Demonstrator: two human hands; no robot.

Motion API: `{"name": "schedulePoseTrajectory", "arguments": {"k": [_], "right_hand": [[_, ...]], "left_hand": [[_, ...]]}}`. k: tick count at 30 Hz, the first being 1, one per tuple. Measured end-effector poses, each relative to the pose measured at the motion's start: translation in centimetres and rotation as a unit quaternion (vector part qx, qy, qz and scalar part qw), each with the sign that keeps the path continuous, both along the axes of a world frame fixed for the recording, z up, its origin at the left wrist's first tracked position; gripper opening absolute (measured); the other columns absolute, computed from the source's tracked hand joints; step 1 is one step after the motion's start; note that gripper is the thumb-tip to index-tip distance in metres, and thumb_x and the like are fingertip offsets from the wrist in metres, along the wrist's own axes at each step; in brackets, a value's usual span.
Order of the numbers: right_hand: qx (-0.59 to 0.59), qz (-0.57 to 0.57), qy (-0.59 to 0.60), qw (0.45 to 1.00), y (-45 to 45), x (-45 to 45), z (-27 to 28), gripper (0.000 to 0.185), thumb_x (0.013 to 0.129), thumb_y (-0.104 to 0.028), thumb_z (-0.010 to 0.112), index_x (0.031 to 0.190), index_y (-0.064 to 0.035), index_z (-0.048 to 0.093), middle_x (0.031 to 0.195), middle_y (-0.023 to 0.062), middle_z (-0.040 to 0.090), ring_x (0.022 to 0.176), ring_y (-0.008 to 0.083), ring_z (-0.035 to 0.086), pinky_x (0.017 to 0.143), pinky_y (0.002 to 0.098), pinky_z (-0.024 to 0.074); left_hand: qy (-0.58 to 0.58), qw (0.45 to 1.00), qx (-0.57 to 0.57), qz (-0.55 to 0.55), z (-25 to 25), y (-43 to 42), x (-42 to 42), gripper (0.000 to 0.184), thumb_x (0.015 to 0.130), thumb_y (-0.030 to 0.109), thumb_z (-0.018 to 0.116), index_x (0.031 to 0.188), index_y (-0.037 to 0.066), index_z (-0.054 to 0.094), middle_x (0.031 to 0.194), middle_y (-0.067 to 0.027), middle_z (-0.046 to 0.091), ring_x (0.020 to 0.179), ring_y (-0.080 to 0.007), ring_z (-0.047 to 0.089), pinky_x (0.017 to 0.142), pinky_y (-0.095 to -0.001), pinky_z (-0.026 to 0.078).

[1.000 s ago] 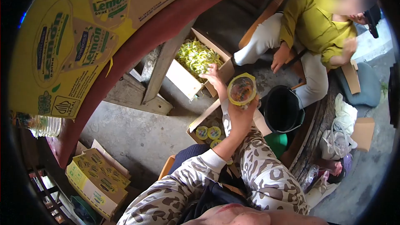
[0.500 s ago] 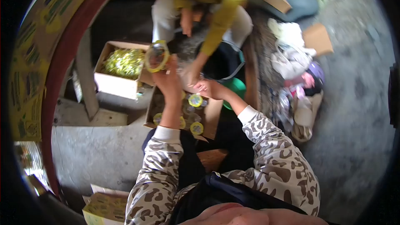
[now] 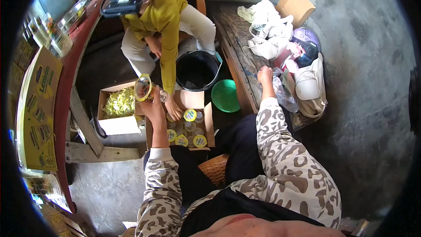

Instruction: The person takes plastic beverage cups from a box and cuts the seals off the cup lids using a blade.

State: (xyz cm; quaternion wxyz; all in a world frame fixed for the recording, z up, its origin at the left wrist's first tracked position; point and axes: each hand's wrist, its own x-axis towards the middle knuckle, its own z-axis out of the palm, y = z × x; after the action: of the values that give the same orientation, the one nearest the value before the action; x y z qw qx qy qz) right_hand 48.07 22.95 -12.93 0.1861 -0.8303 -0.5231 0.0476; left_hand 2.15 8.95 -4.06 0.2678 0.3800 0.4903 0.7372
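My left hand [image 3: 153,105] is closed around a clear plastic cup [image 3: 143,88] with a yellow rim, tipped on its side above an open cardboard box [image 3: 208,127]. Several cups stand in that box, some with printed yellow lids [image 3: 190,115]. Over at the wooden bench [image 3: 239,39], my right hand [image 3: 265,75] has its fingers curled in, beside a clear plastic bag [image 3: 284,91]. Whatever those fingers hold, if anything, is hidden. A co-worker's hand [image 3: 174,110] reaches down into the box of cups, close to my left hand.
A box of yellow wrappers or strips [image 3: 119,103] stands to the left. Beyond the cups are a black bucket [image 3: 197,71] and a green basin [image 3: 226,95]. Cloth bags [image 3: 267,30], a purple helmet [image 3: 307,39] and a white cap [image 3: 308,89] lie along the bench. A red-edged table [image 3: 70,74] runs at left.
My right hand has left the co-worker's hand above the box and moved right to the bench. My left hand still holds the cup. The co-worker's hand is now lower, in the box. My view has shifted.
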Motion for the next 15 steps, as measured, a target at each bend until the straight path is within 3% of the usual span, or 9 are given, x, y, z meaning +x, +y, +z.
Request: {"name": "schedulePoseTrajectory", "arguments": {"k": [2,3,8,10,12,15], "right_hand": [[-0.011,-0.046,-0.008,0.999,-0.3,0.4,-1.2,0.038,0.084,-0.025,0.07,0.112,0.0003,0.066,0.124,0.0261,0.057,0.119,0.0414,0.054,0.103,0.0448,0.0431],[-0.026,-0.088,-0.02,0.996,-0.6,0.4,-1.6,0.043,0.083,-0.027,0.072,0.115,0.002,0.065,0.129,0.0267,0.054,0.124,0.041,0.05,0.107,0.0436,0.0403],[-0.116,-0.077,0.018,0.99,-2.6,-1.9,2.3,0.062,0.077,-0.034,0.08,0.125,0.0006,0.061,0.142,0.0227,0.045,0.133,0.0373,0.043,0.111,0.0429,0.036],[-0.082,-0.087,-0.017,0.993,-1.9,-1.4,0.2,0.061,0.072,-0.035,0.085,0.117,0.0011,0.065,0.135,0.0254,0.051,0.134,0.0378,0.041,0.112,0.0436,0.0344],[-0.054,-0.084,-0.059,0.993,-1.5,-1.2,-0.9,0.055,0.071,-0.031,0.086,0.113,-0.0003,0.068,0.133,0.024,0.054,0.13,0.0357,0.047,0.109,0.0416,0.0387],[-0.034,-0.085,-0.081,0.992,-0.9,-0.6,-1.1,0.039,0.07,-0.024,0.086,0.099,-0.0012,0.073,0.115,0.0227,0.065,0.112,0.0351,0.061,0.097,0.0406,0.0496]], "left_hand": [[-0.01,1.0,0.01,-0.013,-0.1,0.2,0.3,0.031,0.088,0.01,0.072,0.113,-0.002,0.058,0.102,-0.0046,0.062,0.089,-0.0109,0.055,0.08,-0.0271,0.046],[0.018,1.0,0.009,-0.006,-0.4,0.3,0.4,0.036,0.088,0.009,0.072,0.117,-0.003,0.056,0.104,-0.0061,0.062,0.091,-0.0117,0.057,0.082,-0.0269,0.046],[0.025,0.998,-0.011,-0.06,-1.3,0.7,0.7,0.041,0.088,0.008,0.071,0.123,-0.003,0.052,0.108,-0.0081,0.061,0.095,-0.0123,0.058,0.085,-0.0268,0.047],[0.019,0.997,-0.018,-0.075,-1.5,0.8,0.8,0.043,0.088,0.008,0.072,0.124,-0.003,0.051,0.11,-0.0086,0.061,0.096,-0.013,0.058,0.085,-0.027,0.047],[0.023,0.997,-0.024,-0.076,-1.3,0.7,0.8,0.046,0.087,0.009,0.073,0.125,-0.003,0.049,0.111,-0.009,0.06,0.097,-0.0138,0.059,0.085,-0.0271,0.047],[0.035,0.996,-0.02,-0.074,-1.1,0.7,0.8,0.049,0.086,0.01,0.074,0.126,-0.004,0.049,0.113,-0.0106,0.061,0.099,-0.0151,0.059,0.087,-0.0278,0.048]]}}
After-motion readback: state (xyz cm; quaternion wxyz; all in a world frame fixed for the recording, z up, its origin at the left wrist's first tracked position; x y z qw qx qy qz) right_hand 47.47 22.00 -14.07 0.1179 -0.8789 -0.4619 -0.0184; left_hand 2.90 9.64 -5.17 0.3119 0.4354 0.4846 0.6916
